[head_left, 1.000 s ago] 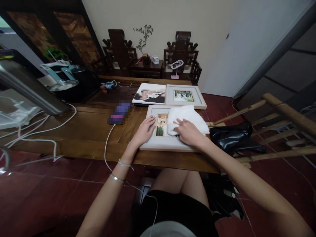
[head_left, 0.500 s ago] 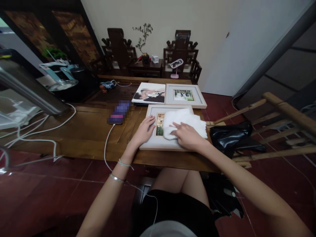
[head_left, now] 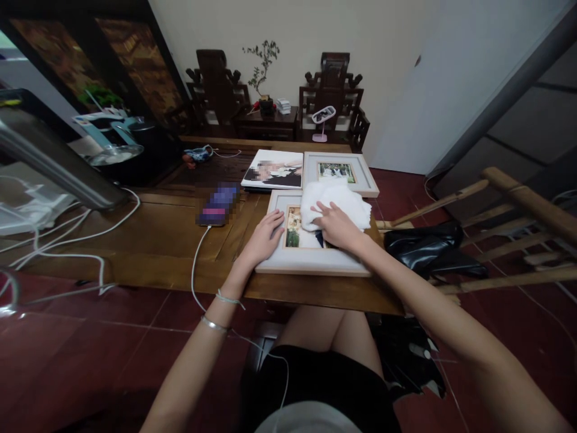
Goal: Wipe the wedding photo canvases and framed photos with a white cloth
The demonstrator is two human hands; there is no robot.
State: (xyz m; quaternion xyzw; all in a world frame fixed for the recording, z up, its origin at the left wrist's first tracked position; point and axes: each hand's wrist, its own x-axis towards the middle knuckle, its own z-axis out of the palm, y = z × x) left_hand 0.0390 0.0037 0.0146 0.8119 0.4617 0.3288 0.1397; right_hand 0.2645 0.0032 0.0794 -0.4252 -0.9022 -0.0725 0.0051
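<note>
A picture frame (head_left: 315,264) with a pale wood edge and grey mat lies flat at the table's front edge. My left hand (head_left: 265,237) rests flat on its left side, fingers stretched out. With bent fingers, my right hand (head_left: 338,227) presses and holds a folded white towel (head_left: 349,204) on the upper right of the frame. The towel hides part of the glass and overlaps the lower edge of a second picture frame (head_left: 367,177) behind. Part of the inner photo (head_left: 293,231) shows to the towel's left.
Beside the second frame lies a stack with a photo cover (head_left: 274,168). A phone (head_left: 219,204) on a white charging cable (head_left: 193,270) is to the left. A pink-stand mirror (head_left: 320,126) stands beyond. A wooden chair (head_left: 451,198) with a black bag (head_left: 424,243) is at right.
My right hand has slid the towel away from me, up the frame, uncovering more of the photo and the lower mat. My left hand stays in place.
</note>
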